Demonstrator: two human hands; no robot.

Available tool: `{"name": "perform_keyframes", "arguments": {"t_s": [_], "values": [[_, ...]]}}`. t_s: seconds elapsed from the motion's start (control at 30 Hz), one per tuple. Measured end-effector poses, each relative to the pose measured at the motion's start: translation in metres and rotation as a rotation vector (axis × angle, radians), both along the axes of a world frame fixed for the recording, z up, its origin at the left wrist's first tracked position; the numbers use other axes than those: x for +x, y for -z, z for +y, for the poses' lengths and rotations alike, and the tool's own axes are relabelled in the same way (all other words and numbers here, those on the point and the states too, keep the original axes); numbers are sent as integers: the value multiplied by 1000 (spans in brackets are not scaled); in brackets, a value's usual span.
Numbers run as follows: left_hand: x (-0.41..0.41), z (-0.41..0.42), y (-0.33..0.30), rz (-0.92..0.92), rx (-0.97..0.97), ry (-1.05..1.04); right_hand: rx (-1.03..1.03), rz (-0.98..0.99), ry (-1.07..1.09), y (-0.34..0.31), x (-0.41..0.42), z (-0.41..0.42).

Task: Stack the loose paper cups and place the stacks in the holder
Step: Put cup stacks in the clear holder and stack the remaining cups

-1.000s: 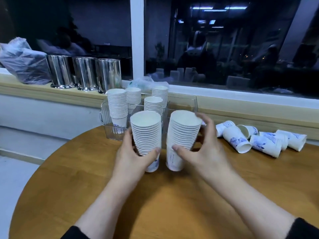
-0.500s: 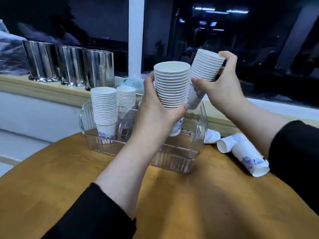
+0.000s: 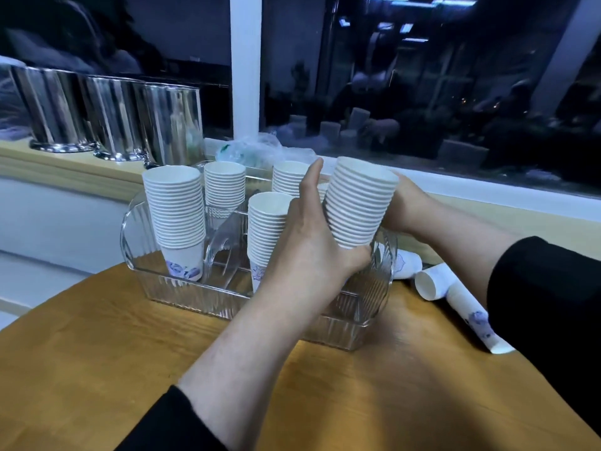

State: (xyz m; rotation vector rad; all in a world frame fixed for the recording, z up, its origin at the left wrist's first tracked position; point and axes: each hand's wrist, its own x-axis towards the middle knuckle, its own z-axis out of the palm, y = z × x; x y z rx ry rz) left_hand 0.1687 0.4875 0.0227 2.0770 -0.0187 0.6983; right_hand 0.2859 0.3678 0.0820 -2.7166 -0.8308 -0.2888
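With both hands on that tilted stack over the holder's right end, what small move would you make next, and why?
Probably straighten the stack and lower it into the holder. It leans left with its base just above the rim of the right front slot, gripped by the left hand and the right hand behind. Other stacks already stand upright inside.

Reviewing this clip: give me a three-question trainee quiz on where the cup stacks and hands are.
1. True or false: the left hand touches the tilted stack.
2. Where do the loose cups lie? A) in the holder B) on the table, right of the holder C) on the sill
3. What stands on the sill at the left?

Key: 1 true; 2 B; 3 three metal canisters.
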Motion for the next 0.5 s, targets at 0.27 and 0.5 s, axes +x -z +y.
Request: {"name": "perform_keyframes", "arguments": {"t_s": [0.27,0.5], "values": [[-14,-10,23,-22,10,-74,748,-107,-7,4,-18,-24],[-19,-14,33,-67,2,-96,441,-91,-424,40,-78,-47]]}}
